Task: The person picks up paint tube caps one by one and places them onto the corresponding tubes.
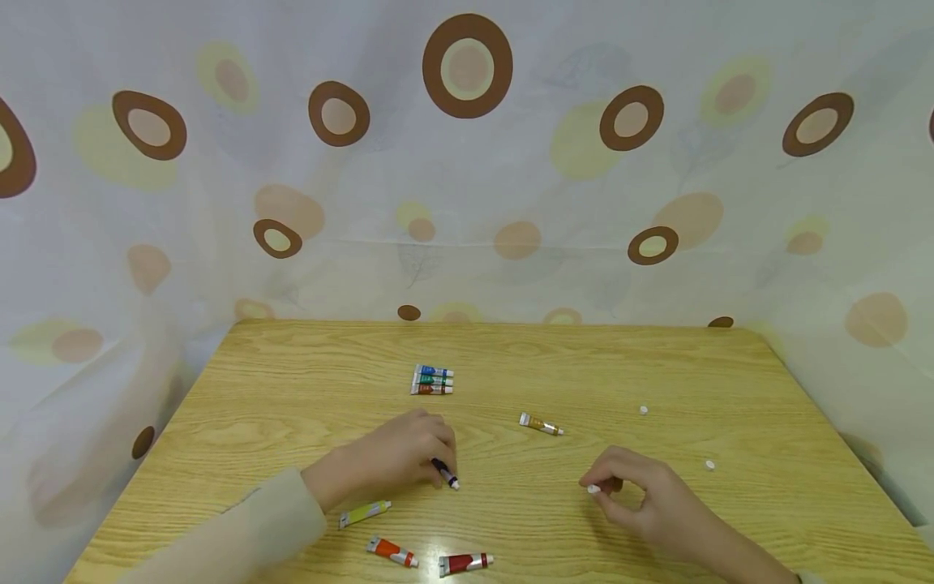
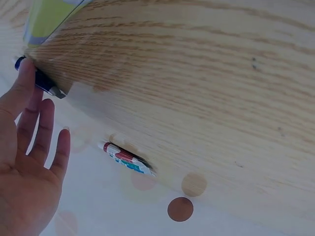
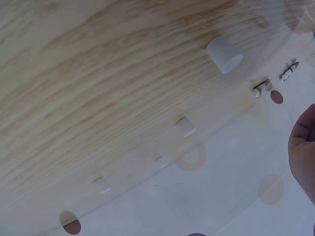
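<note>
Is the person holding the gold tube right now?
No, in the head view the gold tube lies on the table, apart from both the left grip and the right grip.

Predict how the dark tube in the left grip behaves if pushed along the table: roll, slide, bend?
The dark tube may rock on its rounded body, but its flat tail should limit rolling. It's probably light: small enough for the left grip to hold between thumb and fingers. That thin, silvery tail would likely bend if pressed hard.
</note>
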A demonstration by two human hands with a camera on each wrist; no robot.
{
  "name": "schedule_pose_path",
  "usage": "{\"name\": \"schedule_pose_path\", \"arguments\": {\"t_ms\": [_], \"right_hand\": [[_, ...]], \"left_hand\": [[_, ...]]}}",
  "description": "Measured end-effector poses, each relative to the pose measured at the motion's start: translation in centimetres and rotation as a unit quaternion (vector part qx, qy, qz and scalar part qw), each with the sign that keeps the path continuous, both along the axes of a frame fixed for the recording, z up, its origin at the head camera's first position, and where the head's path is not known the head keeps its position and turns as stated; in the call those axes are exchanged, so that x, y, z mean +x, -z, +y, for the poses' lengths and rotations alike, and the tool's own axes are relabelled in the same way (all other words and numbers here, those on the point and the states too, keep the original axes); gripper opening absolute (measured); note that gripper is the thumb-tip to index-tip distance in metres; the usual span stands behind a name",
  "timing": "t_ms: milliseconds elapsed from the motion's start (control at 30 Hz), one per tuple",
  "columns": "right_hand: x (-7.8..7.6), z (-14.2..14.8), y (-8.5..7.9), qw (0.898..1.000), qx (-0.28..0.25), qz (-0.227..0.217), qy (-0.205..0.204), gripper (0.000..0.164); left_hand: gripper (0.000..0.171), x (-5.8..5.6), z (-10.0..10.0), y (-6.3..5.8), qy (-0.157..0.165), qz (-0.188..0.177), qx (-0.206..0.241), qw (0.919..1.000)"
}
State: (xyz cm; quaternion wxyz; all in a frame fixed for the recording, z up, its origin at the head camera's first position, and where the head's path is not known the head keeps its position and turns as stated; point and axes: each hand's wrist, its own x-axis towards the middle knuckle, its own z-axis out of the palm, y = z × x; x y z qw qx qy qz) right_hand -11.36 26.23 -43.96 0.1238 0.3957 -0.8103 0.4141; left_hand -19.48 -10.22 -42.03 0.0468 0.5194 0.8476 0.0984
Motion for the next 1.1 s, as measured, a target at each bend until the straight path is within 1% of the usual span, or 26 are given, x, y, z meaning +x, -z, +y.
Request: {"name": "schedule_pose_path", "arguments": {"t_ms": [133,267,467,567,733,900,1000,1100], "right_hand": [[0.0,-0.1,-0.2,1.000,-0.005,0.003,-0.001,0.046],[-0.1,-0.2,-0.1,1.000,-0.003,0.007,-0.001,0.045],[-0.2,-0.2,-0.1,1.000,0.001,0.010,-0.001,0.040],[-0.1,-0.2,-0.3,1.000,0.008,0.003,0.013,0.036],[0.1,-0.4,-0.8,0.999,0.022,-0.013,0.039,0.030],[0.2,-0.8,-1.2,0.998,0.031,-0.016,0.054,0.029],[0.1,-1.1,-1.4,0.998,0.031,-0.005,0.061,0.032],[-0.1,-1.3,-1.7,0.997,0.029,0.016,0.071,0.037]], "left_hand": [[0.014,0.0,0.1,0.2,-0.002,0.004,-0.004,1.0000],[0.011,0.0,0.2,0.3,-0.006,0.010,-0.008,0.9999],[0.010,0.2,0.5,0.3,-0.017,-0.002,-0.013,0.9998],[0.013,0.3,0.7,0.2,-0.022,-0.004,-0.013,0.9997],[0.017,0.5,1.0,-0.1,-0.021,0.002,0.012,0.9997],[0.018,0.7,1.4,-0.6,-0.020,0.012,0.028,0.9993],[0.018,0.7,1.9,-1.1,-0.013,0.022,0.040,0.9988],[0.017,0.7,2.5,-1.6,-0.004,0.034,0.056,0.9978]]}}
